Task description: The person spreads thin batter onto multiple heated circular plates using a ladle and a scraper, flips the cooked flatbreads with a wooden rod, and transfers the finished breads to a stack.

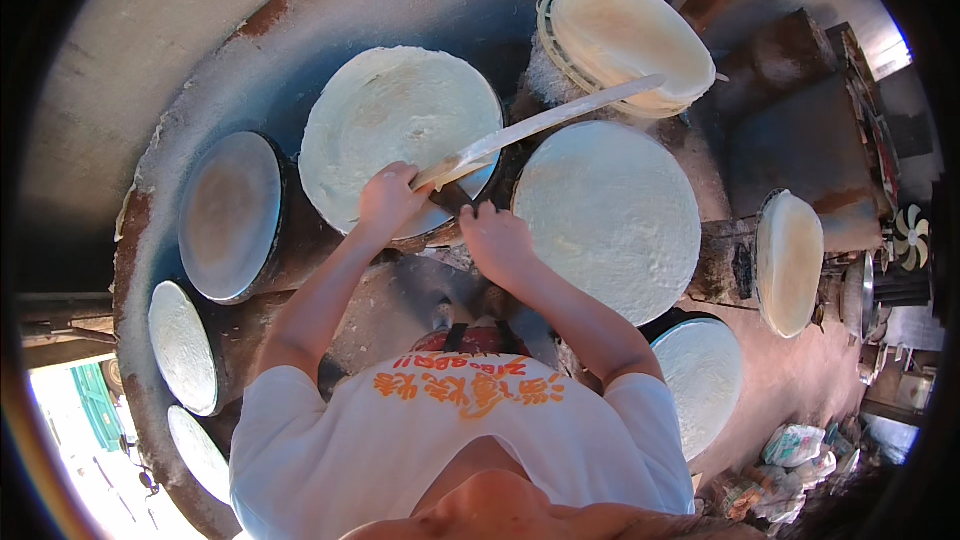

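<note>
My left hand (390, 196) grips the near end of a long, pale flat scraper (540, 122) over the lower right part of a round griddle coated with pale batter (401, 124). The scraper slants up and right, its far end over a stack of thin flatbreads (630, 37). Close by on the right, my right hand (493, 236) has curled fingers at a dark flat piece (452, 201); whether it grips this is unclear. Bare griddle shows at the batter's lower right edge. Another round griddle covered with pale batter (609, 221) lies to the right of my right hand.
A bare griddle (231, 216) stands at left, with coated griddles (183, 347) below it. Another coated griddle (699, 382) is at lower right. A second flatbread stack (790, 264) stands farther right, near a fan (911, 238). Plastic bags (793, 445) lie on the floor.
</note>
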`<state>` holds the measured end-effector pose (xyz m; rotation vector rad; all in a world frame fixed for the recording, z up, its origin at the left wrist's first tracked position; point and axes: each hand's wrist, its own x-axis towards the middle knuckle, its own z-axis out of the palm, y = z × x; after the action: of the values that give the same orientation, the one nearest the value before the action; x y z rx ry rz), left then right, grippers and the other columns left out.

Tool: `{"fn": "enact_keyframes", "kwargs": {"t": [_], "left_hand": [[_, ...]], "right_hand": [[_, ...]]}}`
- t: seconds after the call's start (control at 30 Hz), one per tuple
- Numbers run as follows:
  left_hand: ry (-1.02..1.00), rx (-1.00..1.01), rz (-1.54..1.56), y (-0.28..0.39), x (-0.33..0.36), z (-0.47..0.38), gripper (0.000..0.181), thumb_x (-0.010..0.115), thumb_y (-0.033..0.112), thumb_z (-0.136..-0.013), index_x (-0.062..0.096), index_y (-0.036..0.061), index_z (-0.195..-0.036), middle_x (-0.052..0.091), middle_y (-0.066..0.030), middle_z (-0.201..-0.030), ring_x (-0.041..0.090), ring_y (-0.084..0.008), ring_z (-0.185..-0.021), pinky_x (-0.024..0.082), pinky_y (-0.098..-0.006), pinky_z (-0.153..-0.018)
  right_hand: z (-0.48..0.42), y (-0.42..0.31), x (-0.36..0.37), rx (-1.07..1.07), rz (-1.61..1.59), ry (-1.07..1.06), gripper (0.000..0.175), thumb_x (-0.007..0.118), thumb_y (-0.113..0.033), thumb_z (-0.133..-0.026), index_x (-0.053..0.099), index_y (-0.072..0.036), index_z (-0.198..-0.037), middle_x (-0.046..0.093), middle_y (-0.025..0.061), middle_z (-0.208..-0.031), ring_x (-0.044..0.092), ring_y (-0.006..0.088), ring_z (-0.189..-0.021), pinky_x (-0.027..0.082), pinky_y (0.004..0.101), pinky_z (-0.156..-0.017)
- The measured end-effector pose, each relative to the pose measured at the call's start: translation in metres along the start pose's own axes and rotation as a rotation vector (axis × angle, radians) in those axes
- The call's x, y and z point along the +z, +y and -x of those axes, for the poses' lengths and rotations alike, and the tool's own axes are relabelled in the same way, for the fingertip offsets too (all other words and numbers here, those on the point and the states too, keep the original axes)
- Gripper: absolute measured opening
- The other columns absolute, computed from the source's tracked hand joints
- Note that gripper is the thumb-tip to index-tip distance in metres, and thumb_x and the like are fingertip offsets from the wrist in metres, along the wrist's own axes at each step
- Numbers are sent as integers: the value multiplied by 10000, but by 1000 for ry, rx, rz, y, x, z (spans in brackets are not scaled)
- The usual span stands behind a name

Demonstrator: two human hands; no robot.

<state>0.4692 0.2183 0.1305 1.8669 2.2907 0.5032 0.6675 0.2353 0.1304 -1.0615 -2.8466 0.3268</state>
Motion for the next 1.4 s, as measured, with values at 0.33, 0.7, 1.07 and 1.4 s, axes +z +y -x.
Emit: {"fn": "enact_keyframes", "kwargs": {"t": [0.33,0.7,1.07,1.4], "left_hand": [[191,45,138,-13,-19,-4,218,715,208,-725,609,22,-766,582,-118,-787,592,-320,-773,478,-386,-657],[321,-88,166,-33,-55,-6,270,733,230,-729,613,-11,-750,581,-137,-756,583,-311,-716,461,-379,-636],[257,-40,214,-36,-65,-17,288,718,276,-745,615,10,-784,581,-129,-799,581,-320,-752,459,-374,-654],[281,162,-52,-50,-101,-67,288,698,299,-755,635,37,-855,610,-91,-856,608,-297,-810,494,-368,-698]], "right_hand": [[-6,32,-26,195,-7,-44,277,564,-80,-781,558,-46,-1056,602,167,-861,655,329,-746,533,427,-630],[-51,31,-25,40,-38,26,130,568,-101,-783,585,-79,-910,614,160,-840,650,324,-758,527,428,-604],[-42,-63,19,-279,-145,27,249,578,-96,-780,610,13,-1002,617,173,-826,646,305,-726,534,377,-601],[-98,-15,-8,56,-83,10,204,561,-91,-794,639,-7,-963,650,193,-874,667,318,-813,548,399,-653]]}}
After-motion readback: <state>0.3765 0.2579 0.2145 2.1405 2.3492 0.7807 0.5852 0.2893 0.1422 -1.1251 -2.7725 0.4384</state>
